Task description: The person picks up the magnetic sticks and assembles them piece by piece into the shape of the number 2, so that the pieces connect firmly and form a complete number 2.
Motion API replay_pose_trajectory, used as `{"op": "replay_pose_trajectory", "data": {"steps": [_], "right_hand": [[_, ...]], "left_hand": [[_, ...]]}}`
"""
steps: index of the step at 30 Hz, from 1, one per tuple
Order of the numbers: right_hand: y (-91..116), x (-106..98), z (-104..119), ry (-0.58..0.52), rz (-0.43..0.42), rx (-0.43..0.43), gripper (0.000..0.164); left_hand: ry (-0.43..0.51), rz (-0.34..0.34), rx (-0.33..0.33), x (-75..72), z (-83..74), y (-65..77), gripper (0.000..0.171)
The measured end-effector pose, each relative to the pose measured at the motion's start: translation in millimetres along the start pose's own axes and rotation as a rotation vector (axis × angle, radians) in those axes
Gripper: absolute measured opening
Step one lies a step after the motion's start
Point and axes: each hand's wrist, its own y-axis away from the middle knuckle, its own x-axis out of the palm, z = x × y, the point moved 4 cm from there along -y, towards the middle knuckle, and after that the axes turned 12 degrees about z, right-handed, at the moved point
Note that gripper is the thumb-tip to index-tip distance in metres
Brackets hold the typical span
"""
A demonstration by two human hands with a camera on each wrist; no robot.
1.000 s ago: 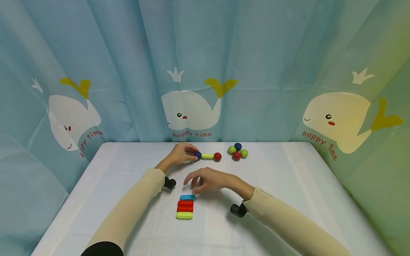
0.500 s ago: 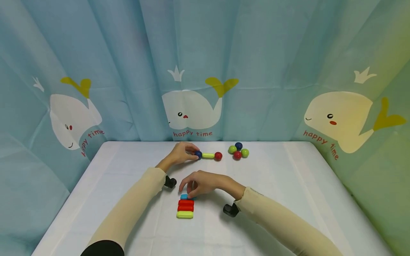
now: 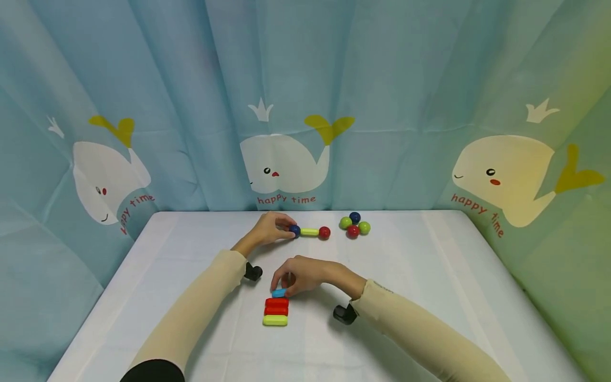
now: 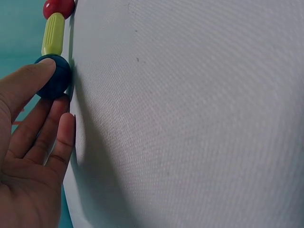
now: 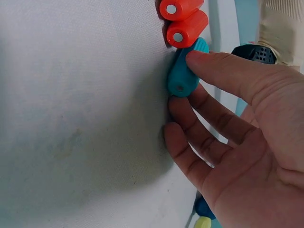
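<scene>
My left hand (image 3: 268, 229) pinches a dark blue ball (image 4: 56, 78) between thumb and fingers, low over the table. Joined to that ball is a yellow-green magnetic rod (image 4: 53, 34), with a red ball (image 3: 324, 233) at its far end. Nearer to me, my right hand (image 3: 305, 275) pinches a light blue magnetic rod (image 5: 183, 76), thumb on one side and fingers on the other. In the right wrist view this rod lies at a slant, one end right by a red rod (image 5: 187, 29). A second red rod (image 5: 178, 8) lies alongside the first.
A yellow-green rod (image 3: 275, 320) lies in front of the red rods. At the back right, two green balls, a red ball (image 3: 352, 231) and a dark blue ball (image 3: 355, 217) sit clustered on the white table (image 3: 406, 297). A whale-print curtain (image 3: 391, 106) hangs behind the table's far edge.
My right hand has come down and toward me onto the light blue rod, now pinching it and turning it slightly from the row. The left hand stays on the dark blue ball.
</scene>
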Motion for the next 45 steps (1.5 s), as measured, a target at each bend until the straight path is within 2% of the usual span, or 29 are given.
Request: {"op": "replay_pose_trajectory", "data": {"steps": [11, 19, 26, 33, 40, 45], "right_hand": [[2.2, 1.4, -0.3, 0.058, -0.024, 0.020, 0.023], [8.4, 3.4, -1.7, 0.046, -0.061, 0.010, 0.024], [21.6, 0.1, -10.3, -0.033, -0.179, -0.020, 0.023], [36.4, -0.1, -26.5, -0.137, -0.315, 0.024, 0.026], [53.4, 0.1, -41.6, -0.197, -0.458, 0.023, 0.024], [66.3, 0.4, -48.4, -0.250, -0.525, 0.042, 0.022]], "left_hand": [[0.008, 0.000, -0.023, 0.1, 1.6, -0.6, 0.028], [0.002, 0.001, -0.017, 1.4, 2.1, -0.6, 0.028], [-0.005, -0.006, 0.004, 0.9, 1.6, -0.5, 0.028], [0.003, -0.008, 0.006, 1.4, 2.1, -0.4, 0.028], [0.010, -0.008, -0.002, 2.0, 1.1, 0.6, 0.029], [0.005, -0.010, -0.012, 1.8, 1.2, 0.4, 0.029]]}}
